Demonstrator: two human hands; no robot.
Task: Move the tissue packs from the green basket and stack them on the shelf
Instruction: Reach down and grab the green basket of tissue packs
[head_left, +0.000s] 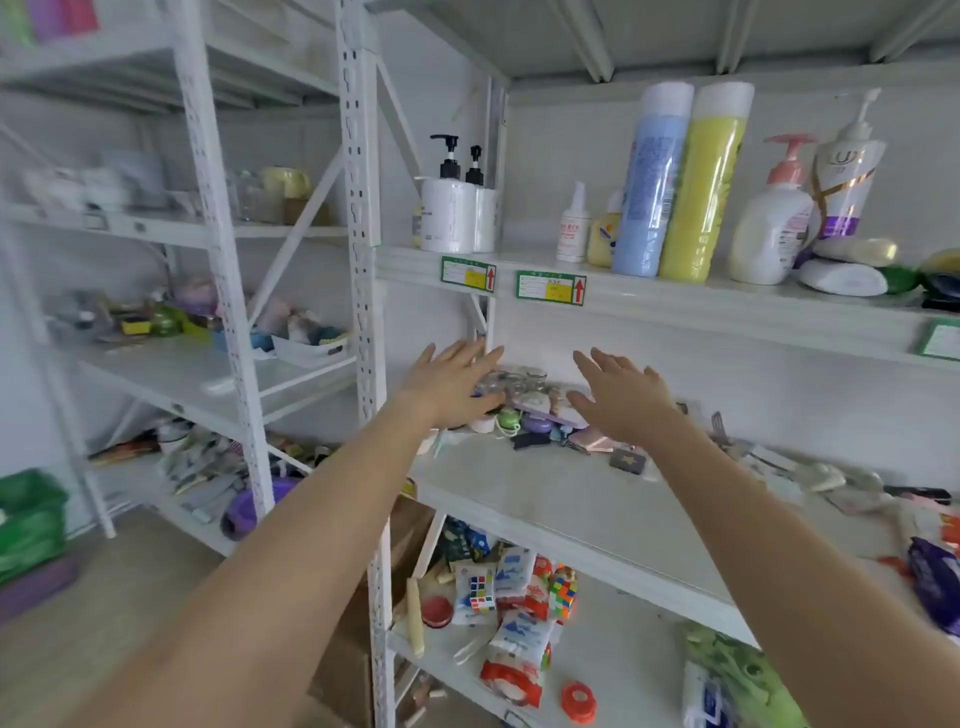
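Note:
Both my arms reach forward into the middle level of the white shelf. My left hand is open with fingers spread, hovering over small items at the back left of that level. My right hand is open too, palm down, a little to the right. Neither hand holds anything. The green basket sits on the floor at the far left edge, partly cut off; I cannot make out tissue packs inside it. Several white, red and blue packs lie on the level below.
Small trinkets and glass jars clutter the back of the middle level. Bottles stand on the level above. More small items lie along the right. A second white rack stands to the left. A purple crate sits under the basket.

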